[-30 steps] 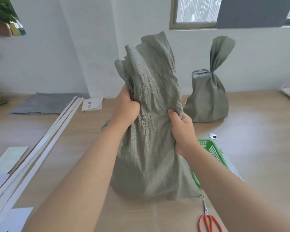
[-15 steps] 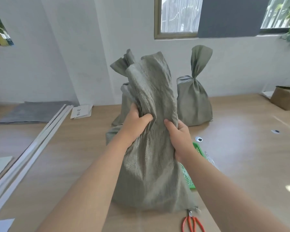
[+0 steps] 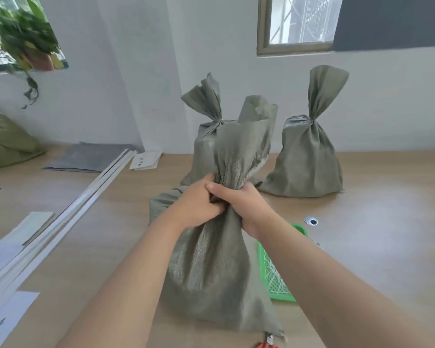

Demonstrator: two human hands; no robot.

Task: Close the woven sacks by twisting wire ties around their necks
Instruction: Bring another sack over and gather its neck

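A grey-green woven sack (image 3: 211, 272) stands upright on the wooden table in front of me. My left hand (image 3: 199, 202) and my right hand (image 3: 246, 207) both grip its gathered neck, fingers curled round the bunched fabric, thumbs nearly touching. The loose top of the sack flares above my hands. Two more sacks with twisted, cinched necks stand behind: one directly behind (image 3: 206, 136), one to the right (image 3: 309, 156). A green plastic basket (image 3: 274, 285) holding thin white wire ties lies to the right of the sack, partly hidden by my right forearm.
Red-handled scissors (image 3: 266, 344) peek out at the bottom edge by the sack's base. Long white strips (image 3: 68, 209) and paper sheets lie at the left. A grey flat sheet (image 3: 86, 156) and another green sack (image 3: 8, 144) lie far left. A small round disc (image 3: 311, 221) lies at the right.
My hands have closed together, bunching the sack's neck tight where they earlier held it apart. The view has shifted, bringing a second tied sack into sight behind.
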